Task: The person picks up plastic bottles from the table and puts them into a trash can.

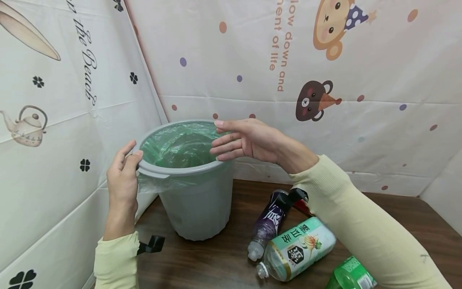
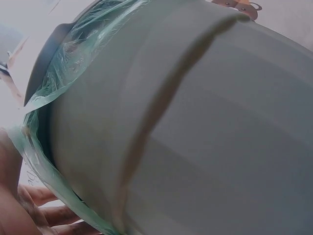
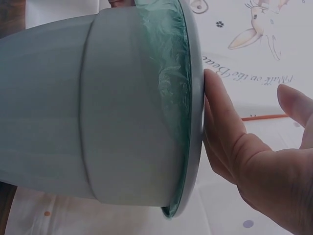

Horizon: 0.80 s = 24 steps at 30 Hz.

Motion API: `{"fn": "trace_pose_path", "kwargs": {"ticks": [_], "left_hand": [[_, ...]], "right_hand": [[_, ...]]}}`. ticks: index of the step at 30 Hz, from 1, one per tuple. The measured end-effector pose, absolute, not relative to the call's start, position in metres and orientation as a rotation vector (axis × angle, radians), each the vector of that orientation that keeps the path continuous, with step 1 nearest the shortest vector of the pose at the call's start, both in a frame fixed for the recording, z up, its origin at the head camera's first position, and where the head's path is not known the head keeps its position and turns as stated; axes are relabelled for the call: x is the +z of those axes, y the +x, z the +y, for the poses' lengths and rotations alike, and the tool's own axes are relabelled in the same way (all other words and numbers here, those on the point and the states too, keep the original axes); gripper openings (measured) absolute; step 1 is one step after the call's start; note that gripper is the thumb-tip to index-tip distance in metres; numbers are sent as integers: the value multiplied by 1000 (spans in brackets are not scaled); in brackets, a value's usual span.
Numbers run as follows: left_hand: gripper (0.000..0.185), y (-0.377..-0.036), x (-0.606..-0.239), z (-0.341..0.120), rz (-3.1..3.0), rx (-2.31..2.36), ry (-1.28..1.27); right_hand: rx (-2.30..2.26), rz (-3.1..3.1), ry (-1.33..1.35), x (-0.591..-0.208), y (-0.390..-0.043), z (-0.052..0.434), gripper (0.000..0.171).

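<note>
A grey trash can [image 1: 202, 204] stands upright, lined with a translucent green plastic bag [image 1: 180, 146] whose edge hangs over the rim on the left. My left hand [image 1: 124, 180] holds the can's left rim, thumb on the lip. In the left wrist view, its fingers [image 2: 61, 215] show beside the overhanging bag. My right hand [image 1: 252, 140] is at the right side of the rim, fingers straight and thumb apart, with nothing in its grasp. From the right wrist view, the fingers [image 3: 220, 107] lie close against the rim; whether they press on it is unclear.
On the brown wooden table [image 1: 180, 265] lie a dark purple-labelled bottle [image 1: 268, 220], a large clear bottle with a pale green label [image 1: 299, 249], and a green bottle [image 1: 351, 275]. A red item [image 1: 303, 206] is partly hidden behind the right sleeve. Printed cloth [image 1: 223, 60] hangs behind and left.
</note>
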<state>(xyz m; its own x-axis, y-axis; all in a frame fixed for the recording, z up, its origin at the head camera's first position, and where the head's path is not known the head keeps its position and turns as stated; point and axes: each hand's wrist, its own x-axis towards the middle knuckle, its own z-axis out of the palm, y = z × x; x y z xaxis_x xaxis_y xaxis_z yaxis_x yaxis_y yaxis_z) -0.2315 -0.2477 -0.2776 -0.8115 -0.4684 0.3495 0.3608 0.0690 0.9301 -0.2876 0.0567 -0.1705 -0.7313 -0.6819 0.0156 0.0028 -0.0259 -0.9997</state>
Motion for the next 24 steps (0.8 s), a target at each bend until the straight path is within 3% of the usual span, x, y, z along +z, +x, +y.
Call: {"fn": "trace_pose_path", "kwargs": {"ticks": [24], "left_hand": [[49,-230,-276,-248,-1764,-1807,115]], "right_hand": [[-1863,1778,-757,-176,-273,84,58]]}}
